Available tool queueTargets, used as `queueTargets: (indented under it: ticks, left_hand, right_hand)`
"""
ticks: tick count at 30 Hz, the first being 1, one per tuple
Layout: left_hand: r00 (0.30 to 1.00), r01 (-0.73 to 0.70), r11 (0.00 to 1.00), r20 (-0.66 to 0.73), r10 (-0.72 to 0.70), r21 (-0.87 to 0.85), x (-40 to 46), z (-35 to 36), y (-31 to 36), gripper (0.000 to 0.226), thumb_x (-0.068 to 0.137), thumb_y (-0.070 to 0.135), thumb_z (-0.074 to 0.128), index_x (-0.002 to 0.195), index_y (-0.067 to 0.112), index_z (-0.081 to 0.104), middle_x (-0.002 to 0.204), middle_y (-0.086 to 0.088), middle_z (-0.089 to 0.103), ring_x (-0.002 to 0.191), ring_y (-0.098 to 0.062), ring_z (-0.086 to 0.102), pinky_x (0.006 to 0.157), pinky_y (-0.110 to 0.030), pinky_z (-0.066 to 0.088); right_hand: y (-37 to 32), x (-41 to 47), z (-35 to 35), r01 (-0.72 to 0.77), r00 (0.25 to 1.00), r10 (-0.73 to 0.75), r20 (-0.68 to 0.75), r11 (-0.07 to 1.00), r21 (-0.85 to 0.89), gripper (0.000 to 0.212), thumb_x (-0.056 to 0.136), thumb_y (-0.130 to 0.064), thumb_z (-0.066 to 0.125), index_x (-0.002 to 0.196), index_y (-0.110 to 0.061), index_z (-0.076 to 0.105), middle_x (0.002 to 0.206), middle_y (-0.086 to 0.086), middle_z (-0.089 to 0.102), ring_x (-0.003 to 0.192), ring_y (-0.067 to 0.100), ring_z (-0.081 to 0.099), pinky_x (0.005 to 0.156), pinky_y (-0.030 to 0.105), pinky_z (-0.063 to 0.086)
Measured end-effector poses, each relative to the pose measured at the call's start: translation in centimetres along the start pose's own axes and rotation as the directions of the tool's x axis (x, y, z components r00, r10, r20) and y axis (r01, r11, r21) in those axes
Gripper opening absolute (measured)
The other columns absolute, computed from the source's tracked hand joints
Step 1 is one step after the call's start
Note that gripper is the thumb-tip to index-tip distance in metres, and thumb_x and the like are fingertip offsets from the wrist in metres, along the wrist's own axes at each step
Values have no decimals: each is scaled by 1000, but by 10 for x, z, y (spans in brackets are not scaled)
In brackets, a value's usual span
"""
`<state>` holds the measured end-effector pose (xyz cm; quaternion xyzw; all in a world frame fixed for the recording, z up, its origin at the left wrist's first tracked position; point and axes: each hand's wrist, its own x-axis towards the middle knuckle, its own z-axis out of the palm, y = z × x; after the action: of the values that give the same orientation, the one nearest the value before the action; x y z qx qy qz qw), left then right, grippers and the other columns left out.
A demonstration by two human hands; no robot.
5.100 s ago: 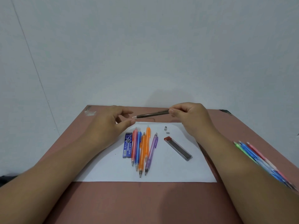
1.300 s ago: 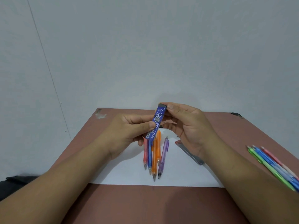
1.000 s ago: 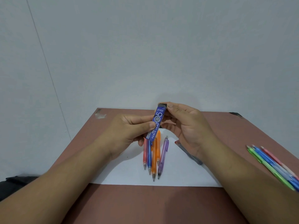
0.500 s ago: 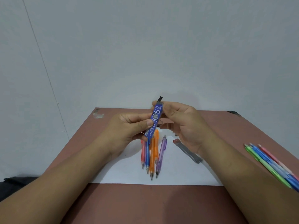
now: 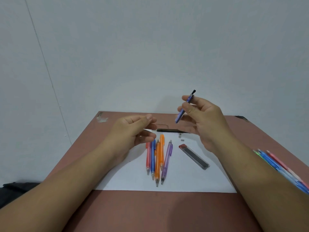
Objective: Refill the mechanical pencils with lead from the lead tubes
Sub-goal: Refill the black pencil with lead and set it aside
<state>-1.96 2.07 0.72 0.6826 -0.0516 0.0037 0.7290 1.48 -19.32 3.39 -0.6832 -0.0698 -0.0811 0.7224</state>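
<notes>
Lead tube [image 5: 184, 107], pinched steeply upright in the right hand [image 5: 204, 121], hangs above the dark pencil [image 5: 168, 130] lying crosswise on the worktop [image 5: 150, 211], nearest the loosely curled, empty left hand [image 5: 133, 129].

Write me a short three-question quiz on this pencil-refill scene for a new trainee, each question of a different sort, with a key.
1. True or false: the left hand grips the blue lead tube.
2. Which thing lies on the white paper just right of the purple pencil?
A. a red eraser
B. the clear lead case
C. a ruler
3. Fill in: the dark pencil lies at the paper's ____ edge, beyond the row of coloured pencils.

Key: 1 false, the right hand holds it; 2 B; 3 far.
</notes>
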Motion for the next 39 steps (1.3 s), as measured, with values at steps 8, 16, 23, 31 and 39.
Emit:
queueTargets:
  ticks: [8, 16, 23, 31, 39]
  left_hand:
    - [983, 147, 963, 146, -115, -225, -2, 1, 2, 42, 88, 31, 62, 115, 0, 71, 111, -24, 71, 83, -25, 72, 70, -24, 63]
    - [945, 282, 885, 267, -190, -369, -2, 1, 3, 46, 91, 30, 60, 122, -4, 67, 114, -26, 69, 79, -28, 75, 66, -27, 63]
    - [869, 419, 808, 439, -226, -414, -3, -2, 4, 53, 96, 34, 52, 129, -6, 63, 115, -26, 69, 85, -32, 76, 74, -30, 64]
    - [894, 373, 810, 409, -184, -452, -2, -1, 3, 49, 99, 28, 50, 136, -4, 54, 132, -25, 63, 101, -38, 73, 83, -35, 62]
    - [914, 339, 820, 368, -171, -461, 0, -1, 4, 49, 98, 28, 51, 135, -3, 55, 132, -26, 63, 106, -36, 71, 82, -34, 63]
  right_hand:
    - [17, 5, -3, 332, 941, -309, 137, 767, -549, 38, 90, -21, 76, 121, -43, 71, 105, -7, 66, 99, 6, 61, 84, 8, 44]
    - [19, 6, -4, 502, 830, -507, 232, 497, -708, 49, 91, -5, 71, 131, -33, 67, 108, -8, 63, 96, 1, 55, 86, 3, 40]
    - [21, 9, -6, 622, 672, -644, 364, 225, -750, 53, 87, 9, 64, 129, -22, 68, 109, -4, 68, 105, 19, 58, 92, 24, 44]
    - [22, 7, 1, 690, 569, -689, 449, 102, -716, 71, 83, 14, 63, 143, -23, 58, 100, -5, 66, 98, 21, 56, 78, 40, 54]
    - [21, 7, 2, 717, 436, -768, 469, -18, -697, 36, 87, 8, 66, 117, -10, 75, 100, 4, 70, 96, 28, 61, 75, 42, 54]
